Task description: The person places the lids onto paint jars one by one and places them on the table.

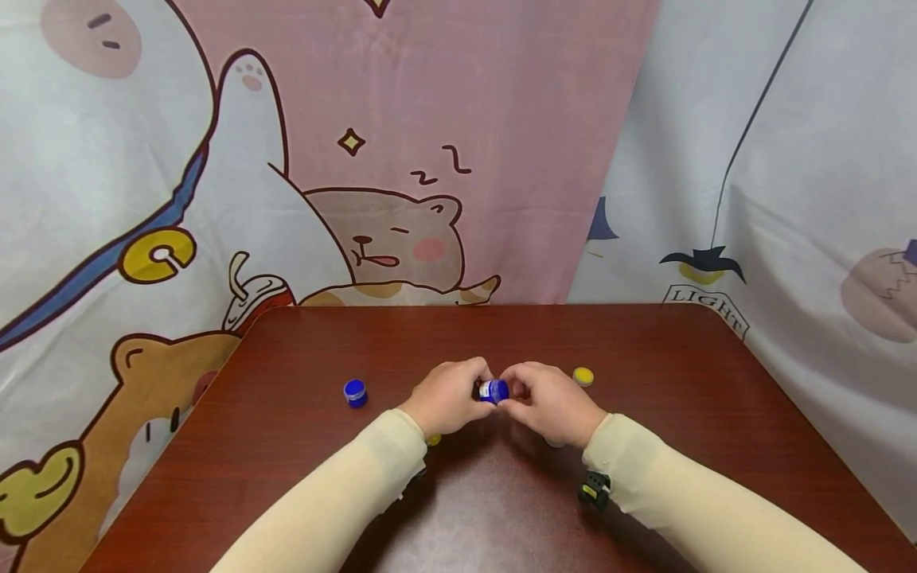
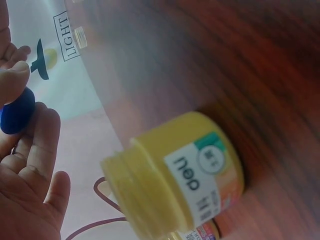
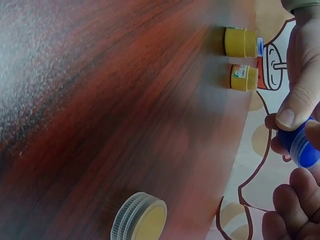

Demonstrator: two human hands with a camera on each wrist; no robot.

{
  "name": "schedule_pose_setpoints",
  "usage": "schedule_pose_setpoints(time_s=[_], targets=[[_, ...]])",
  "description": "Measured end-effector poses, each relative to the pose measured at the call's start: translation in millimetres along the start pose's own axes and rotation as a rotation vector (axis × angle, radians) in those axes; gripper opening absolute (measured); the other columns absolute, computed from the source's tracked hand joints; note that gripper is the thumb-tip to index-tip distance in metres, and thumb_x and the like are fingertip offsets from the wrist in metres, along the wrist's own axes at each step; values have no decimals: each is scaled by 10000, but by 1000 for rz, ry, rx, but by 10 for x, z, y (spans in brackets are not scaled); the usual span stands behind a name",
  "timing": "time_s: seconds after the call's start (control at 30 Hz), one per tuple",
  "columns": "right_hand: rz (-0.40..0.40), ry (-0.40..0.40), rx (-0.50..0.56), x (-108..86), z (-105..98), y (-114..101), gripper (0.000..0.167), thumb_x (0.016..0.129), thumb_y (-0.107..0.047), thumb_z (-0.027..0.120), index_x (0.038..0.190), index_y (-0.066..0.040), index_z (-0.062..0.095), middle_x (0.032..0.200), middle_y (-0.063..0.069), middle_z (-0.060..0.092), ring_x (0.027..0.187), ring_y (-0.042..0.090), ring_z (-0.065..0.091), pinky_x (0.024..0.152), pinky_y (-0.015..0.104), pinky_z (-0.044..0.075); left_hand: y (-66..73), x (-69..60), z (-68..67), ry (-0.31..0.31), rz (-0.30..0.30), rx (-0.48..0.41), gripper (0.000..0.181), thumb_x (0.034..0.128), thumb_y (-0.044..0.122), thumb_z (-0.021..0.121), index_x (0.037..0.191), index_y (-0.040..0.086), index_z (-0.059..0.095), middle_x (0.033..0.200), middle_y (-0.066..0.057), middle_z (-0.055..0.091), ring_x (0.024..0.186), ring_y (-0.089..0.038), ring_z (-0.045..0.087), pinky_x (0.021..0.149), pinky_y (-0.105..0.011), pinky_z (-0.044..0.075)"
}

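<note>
Between the two hands, above the table, is a small blue paint jar (image 1: 494,391) with a white label, lying on its side. My left hand (image 1: 450,395) grips its body, the thumb pressed along it in the right wrist view. My right hand (image 1: 552,400) pinches the other end at the clear-rimmed lid (image 3: 301,145), with its remaining fingers loosely curled below. Beneath the left forearm stands a yellow paint jar (image 2: 165,175) with a bare threaded neck. Another yellow jar (image 2: 200,232) is partly hidden behind it.
A second blue jar (image 1: 355,393) stands on the table to the left. Beyond the right hand lies a yellow-topped lid (image 1: 583,376). Another ridged clear lid (image 3: 137,220) sits under the right hand. A cartoon curtain (image 1: 537,159) hangs behind the table's far edge.
</note>
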State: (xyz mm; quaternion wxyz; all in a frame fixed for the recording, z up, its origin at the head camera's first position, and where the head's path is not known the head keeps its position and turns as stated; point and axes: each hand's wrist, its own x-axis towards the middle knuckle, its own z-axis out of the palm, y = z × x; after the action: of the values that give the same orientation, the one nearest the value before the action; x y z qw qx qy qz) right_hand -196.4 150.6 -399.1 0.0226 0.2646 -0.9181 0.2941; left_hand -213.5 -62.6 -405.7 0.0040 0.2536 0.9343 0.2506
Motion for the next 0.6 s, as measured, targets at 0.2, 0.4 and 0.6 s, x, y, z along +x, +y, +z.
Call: schedule_pose_setpoints(time_s=[0.2, 0.4, 0.6], targets=[[-23, 1, 7, 3, -1, -7, 302, 902, -190, 846, 1162, -136, 702, 970, -17, 652, 843, 111, 592, 723, 244, 531, -3, -5, -13, 14, 17, 0, 279, 907, 332, 846, 1010, 196, 625, 919, 78, 706, 785, -54, 618, 743, -231, 532], [-47, -9, -39, 8, -9, -15, 250, 918, -203, 831, 1124, -119, 716, 983, -24, 655, 835, 81, 578, 729, 240, 536, -3, -5, -14, 5, 18, 1, 279, 909, 342, 844, 1010, 196, 628, 910, 82, 701, 777, -55, 612, 737, -228, 530], [-43, -21, -63, 4, -17, -36, 234, 940, -229, 806, 1105, -98, 703, 977, 9, 655, 815, 86, 559, 723, 247, 520, 1, -10, -8, 6, 15, 9, 273, 907, 331, 844, 1013, 203, 629, 907, 90, 693, 782, -51, 611, 727, -222, 529]])
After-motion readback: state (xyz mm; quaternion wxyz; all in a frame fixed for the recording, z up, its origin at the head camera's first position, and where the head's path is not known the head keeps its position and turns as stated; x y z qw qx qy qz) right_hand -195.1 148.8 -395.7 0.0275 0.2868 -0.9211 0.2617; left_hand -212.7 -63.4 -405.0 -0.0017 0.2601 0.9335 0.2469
